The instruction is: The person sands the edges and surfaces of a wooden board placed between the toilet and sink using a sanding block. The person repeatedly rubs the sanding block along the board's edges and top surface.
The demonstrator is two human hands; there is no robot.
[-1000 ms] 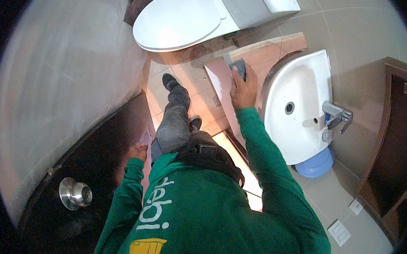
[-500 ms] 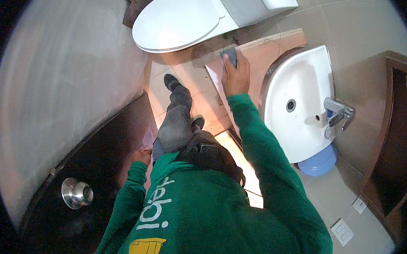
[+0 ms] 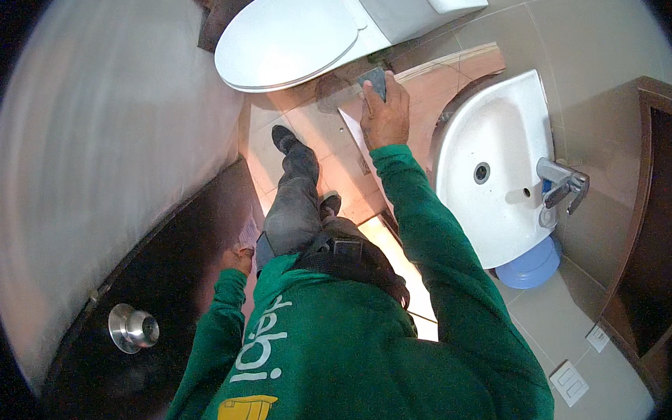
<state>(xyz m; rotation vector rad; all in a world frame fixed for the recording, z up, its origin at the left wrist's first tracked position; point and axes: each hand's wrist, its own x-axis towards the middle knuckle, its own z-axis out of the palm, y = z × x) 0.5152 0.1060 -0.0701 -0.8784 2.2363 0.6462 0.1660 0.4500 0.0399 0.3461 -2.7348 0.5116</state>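
My right hand (image 3: 386, 118) is stretched forward over a pale wooden panel (image 3: 415, 120) beside the sink. Its thumb and fingers close on a small flat grey pad (image 3: 375, 82), held near the panel's far left corner. Whether the pad presses on the wood cannot be made out. Low at my left side, next to the dark door, my left hand (image 3: 237, 260) is closed. From it sticks up a thin pale sheet (image 3: 249, 229) that looks like paper, partly hidden by the fingers.
A white sink (image 3: 460, 225) with a chrome tap (image 3: 564, 183) stands on my right, a blue basin (image 3: 529, 266) under its near end. Ahead is a white toilet (image 3: 291, 36), lid down. The dark door (image 3: 177, 258) with a round knob (image 3: 139, 328) is close on my left.
My right hand has shifted slightly forward and left with the grey pad, which is now tilted differently. My left hand has barely moved. The whole view has shifted a little.
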